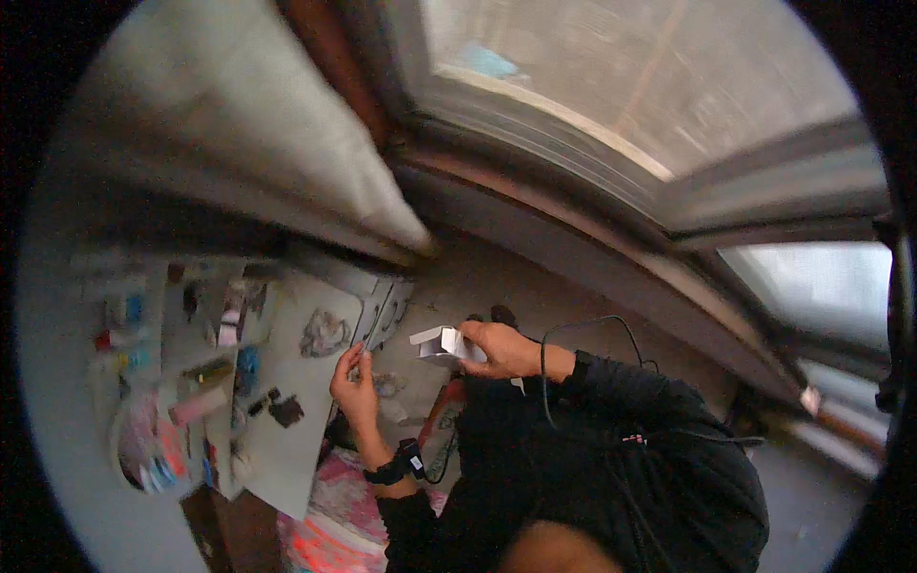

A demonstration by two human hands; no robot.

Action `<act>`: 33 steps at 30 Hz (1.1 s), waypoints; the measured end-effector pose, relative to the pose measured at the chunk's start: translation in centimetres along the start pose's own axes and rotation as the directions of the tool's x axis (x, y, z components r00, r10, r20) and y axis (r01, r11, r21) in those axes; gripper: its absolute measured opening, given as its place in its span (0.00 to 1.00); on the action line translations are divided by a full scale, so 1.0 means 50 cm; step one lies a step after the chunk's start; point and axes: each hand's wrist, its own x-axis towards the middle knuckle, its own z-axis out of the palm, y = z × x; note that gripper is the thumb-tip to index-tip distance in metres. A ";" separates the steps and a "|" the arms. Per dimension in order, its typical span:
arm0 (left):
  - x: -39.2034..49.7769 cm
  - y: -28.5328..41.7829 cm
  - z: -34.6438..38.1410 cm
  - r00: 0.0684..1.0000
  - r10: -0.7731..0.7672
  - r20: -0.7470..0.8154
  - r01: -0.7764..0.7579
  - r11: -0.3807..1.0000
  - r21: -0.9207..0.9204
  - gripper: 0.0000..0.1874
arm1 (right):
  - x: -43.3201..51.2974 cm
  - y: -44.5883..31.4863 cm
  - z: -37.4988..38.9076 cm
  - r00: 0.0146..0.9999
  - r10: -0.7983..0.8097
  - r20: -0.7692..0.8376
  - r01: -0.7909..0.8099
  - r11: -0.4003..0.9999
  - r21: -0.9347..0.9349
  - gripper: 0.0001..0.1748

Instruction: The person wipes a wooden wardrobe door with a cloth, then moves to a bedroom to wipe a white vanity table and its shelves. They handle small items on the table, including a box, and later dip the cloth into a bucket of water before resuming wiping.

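My right hand (pixel 505 349) grips a small white cardboard box (pixel 440 344) with its open end turned to the left. The inside of the box cannot be made out. To the left of the box, apart from it, my left hand (pixel 354 387) is raised with thumb and index finger close together. Whether something thin lies between those fingertips is too blurred to tell. A black strap with a small device (pixel 410 458) goes around my left wrist. Behind the left fingers is the edge of a white desk (pixel 337 294), with a crumpled clear plastic bag (pixel 324 333) on it.
Dark small items (pixel 286 410) lie on the desk beside crowded shelves (pixel 208 372). Drawers (pixel 383 311) face the floor. A pink patterned cloth (pixel 337 523) lies below. A black cable (pixel 546 379) loops by my right forearm. A curtain (pixel 308 129) and window (pixel 573 86) stand beyond.
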 end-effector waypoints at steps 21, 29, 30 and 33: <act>-0.117 0.190 0.156 0.097 0.422 0.901 -0.657 0.707 -0.261 0.12 | -0.571 -0.214 0.220 -0.487 0.261 -0.834 -0.355 0.813 0.462 0.17; -0.278 0.344 0.183 -0.110 0.439 0.892 -0.772 0.528 -0.355 0.12 | -0.752 -0.220 0.226 -0.855 -0.002 -0.518 -0.176 0.942 0.286 0.13; -0.313 0.368 0.226 -0.163 0.464 0.871 -0.743 0.523 -0.418 0.12 | -0.792 -0.209 0.206 -0.872 0.022 -0.489 -0.118 0.960 0.253 0.13; -0.407 0.423 0.373 -0.257 0.421 0.870 -0.746 0.486 -0.456 0.12 | -0.903 -0.178 0.165 -0.906 0.048 -0.420 -0.018 0.988 0.151 0.12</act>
